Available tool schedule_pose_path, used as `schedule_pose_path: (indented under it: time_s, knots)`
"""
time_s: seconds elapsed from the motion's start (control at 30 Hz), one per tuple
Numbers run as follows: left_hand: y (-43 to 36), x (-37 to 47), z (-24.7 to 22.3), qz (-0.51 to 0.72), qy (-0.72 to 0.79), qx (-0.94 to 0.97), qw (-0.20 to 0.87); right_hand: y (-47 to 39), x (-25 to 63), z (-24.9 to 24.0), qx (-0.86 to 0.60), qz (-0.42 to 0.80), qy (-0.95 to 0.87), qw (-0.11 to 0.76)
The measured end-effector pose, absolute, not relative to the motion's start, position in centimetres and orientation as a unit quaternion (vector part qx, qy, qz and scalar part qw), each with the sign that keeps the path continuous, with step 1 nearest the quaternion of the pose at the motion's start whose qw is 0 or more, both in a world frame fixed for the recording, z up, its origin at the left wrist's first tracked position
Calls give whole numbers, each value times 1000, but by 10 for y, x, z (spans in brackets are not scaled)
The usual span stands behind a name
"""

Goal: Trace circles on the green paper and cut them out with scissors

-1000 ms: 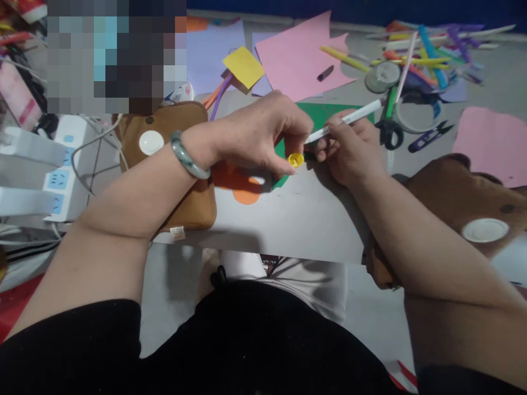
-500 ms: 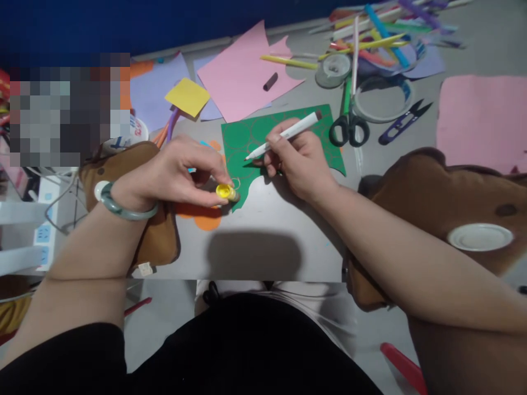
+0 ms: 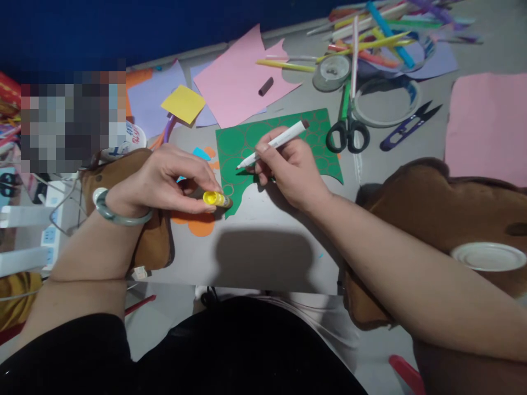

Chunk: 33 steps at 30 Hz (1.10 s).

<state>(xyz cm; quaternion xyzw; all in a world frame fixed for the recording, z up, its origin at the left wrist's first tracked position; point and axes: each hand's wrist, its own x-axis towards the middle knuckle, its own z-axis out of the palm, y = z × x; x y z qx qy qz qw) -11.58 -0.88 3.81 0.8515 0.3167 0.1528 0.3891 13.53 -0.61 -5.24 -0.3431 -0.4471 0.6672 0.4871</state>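
My left hand [image 3: 173, 178] pinches a small yellow tube [image 3: 219, 199] between thumb and fingers, its hollow end facing me. The tube is tilted over the lower left of a green paper [image 3: 242, 144] covered in drawn brown circles. One small circle shows right beside the tube. In my right hand [image 3: 284, 167] is a white marker [image 3: 280, 144] with a brown end, held in a writing grip. Its tip is at the paper's left part; whether it touches, I cannot tell. The paper's lower edge is cut in a curve. Orange paper shapes [image 3: 201, 224] lie partly under my left hand.
Black-handled scissors [image 3: 348, 137], purple thread snips [image 3: 411, 125] and a tape roll [image 3: 387, 104] lie right of the green paper. Behind are pink paper [image 3: 234, 82], a dark marker cap [image 3: 265, 86] and a yellow square [image 3: 183, 104]. Brown cushions [image 3: 415, 219] flank my arms.
The camera view has shifted slightly. My left hand has drawn the yellow tube a little to the left and tipped it, so more of its side shows. The marker has barely moved over the paper.
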Motion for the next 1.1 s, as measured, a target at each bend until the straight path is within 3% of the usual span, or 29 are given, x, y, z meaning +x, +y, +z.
schedule_pose_path:
  time_s: [0.73,1.1]
  knots:
    - [-10,-106,40,114,324,874,343,-2,139,-57,-357,661,-462,471]
    - [-7,-94,31,125,323,858,380,13,140,-79,-371,596,-482,524]
